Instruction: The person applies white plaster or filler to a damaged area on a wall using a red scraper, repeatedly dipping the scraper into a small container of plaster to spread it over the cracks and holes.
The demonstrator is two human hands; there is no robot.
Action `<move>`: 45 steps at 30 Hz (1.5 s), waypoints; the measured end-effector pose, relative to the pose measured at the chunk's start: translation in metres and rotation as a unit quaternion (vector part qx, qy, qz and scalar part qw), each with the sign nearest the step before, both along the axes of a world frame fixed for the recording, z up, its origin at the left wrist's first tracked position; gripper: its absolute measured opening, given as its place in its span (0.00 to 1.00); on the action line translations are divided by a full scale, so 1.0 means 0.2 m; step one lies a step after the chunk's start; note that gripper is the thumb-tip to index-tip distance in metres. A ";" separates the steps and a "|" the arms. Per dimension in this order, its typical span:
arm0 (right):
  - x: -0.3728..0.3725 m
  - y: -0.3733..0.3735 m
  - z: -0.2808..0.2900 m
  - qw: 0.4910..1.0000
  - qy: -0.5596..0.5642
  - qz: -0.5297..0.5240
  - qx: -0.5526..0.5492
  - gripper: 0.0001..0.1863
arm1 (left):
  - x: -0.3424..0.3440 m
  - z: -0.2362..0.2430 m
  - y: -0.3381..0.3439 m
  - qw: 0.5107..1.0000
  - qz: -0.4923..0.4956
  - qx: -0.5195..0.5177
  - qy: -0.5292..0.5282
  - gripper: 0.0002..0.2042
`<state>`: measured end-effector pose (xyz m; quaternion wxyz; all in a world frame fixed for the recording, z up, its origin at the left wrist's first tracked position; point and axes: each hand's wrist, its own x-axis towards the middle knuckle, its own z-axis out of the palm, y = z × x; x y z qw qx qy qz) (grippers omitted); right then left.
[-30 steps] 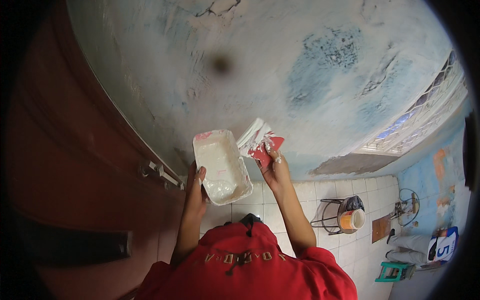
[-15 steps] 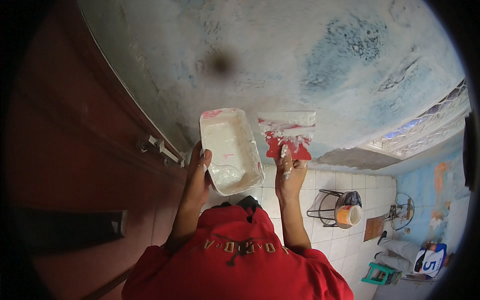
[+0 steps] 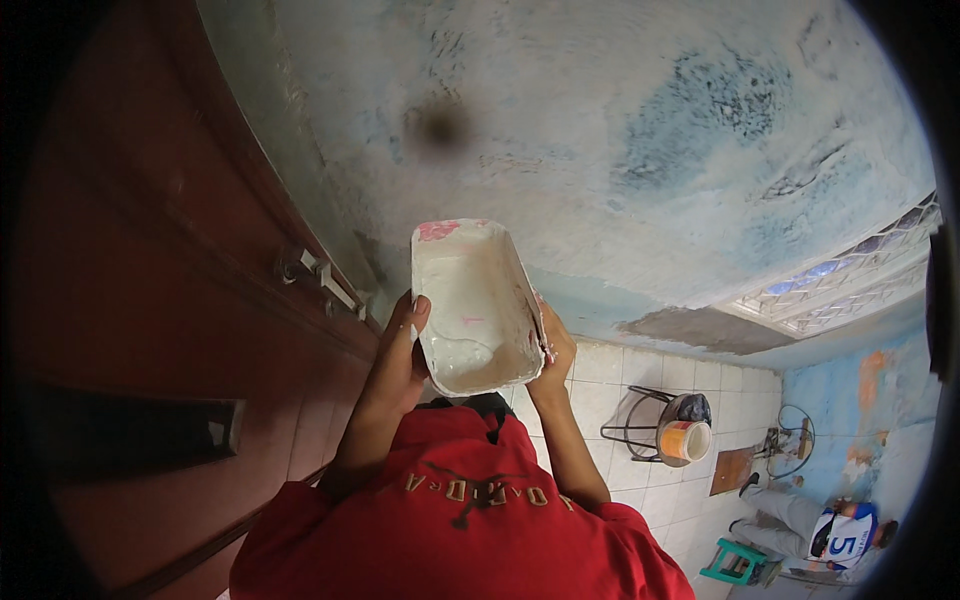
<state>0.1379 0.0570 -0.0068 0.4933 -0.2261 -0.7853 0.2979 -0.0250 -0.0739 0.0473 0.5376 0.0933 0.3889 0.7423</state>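
Observation:
An off-white rectangular tray (image 3: 470, 290), marked pink at its top corner, holds white, wet paste in its lower part. My left hand (image 3: 408, 335) grips the tray's left side, thumb over the rim. My right hand (image 3: 550, 350) is closed at the right side, partly hidden by the tray; a narrow red, paste-smeared edge of the scraper shows against the rim there, with most of the scraper out of sight.
A patchy white-blue wall (image 3: 640, 220) faces me, with a barred window (image 3: 840, 270). A dark red door (image 3: 170, 280) is left. On a tiled floor (image 3: 660, 500) are a stool (image 3: 640, 425), a bucket (image 3: 685, 440) and a green step stool (image 3: 730, 565); another person (image 3: 840, 535) is at lower right.
My right hand and the scraper have moved left and down against the tray's right side, where the blade is mostly hidden. The tray has shifted slightly right and up since a second ago.

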 end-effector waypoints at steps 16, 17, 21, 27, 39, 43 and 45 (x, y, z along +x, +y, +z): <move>0.21 0.25 0.11 0.967 0.075 -0.004 -0.244 0.13 | -0.06 0.09 -0.03 0.987 -0.039 0.035 0.152 0.32; 0.23 0.23 0.21 0.971 0.072 -0.009 -0.226 0.15 | -0.09 0.08 -0.02 0.971 -0.036 0.035 0.232 0.32; 0.31 0.20 0.45 0.979 0.037 -0.005 -0.199 0.15 | -0.13 0.07 0.04 0.905 -0.034 0.002 0.424 0.32; 0.40 0.21 0.58 0.987 -0.138 -0.063 -0.060 0.17 | -0.05 0.15 0.11 0.874 -0.078 -0.033 0.478 0.34; 0.76 0.43 0.60 0.981 -0.183 -0.066 -0.002 0.17 | 0.25 0.26 0.40 0.817 -0.120 -0.058 0.561 0.36; 0.90 0.56 0.59 0.967 -0.248 -0.059 0.026 0.18 | 0.38 0.25 0.51 0.814 -0.130 -0.045 0.564 0.37; 0.94 0.62 0.61 0.964 -0.260 -0.036 -0.032 0.18 | 0.43 0.28 0.57 0.750 -0.134 -0.064 0.645 0.37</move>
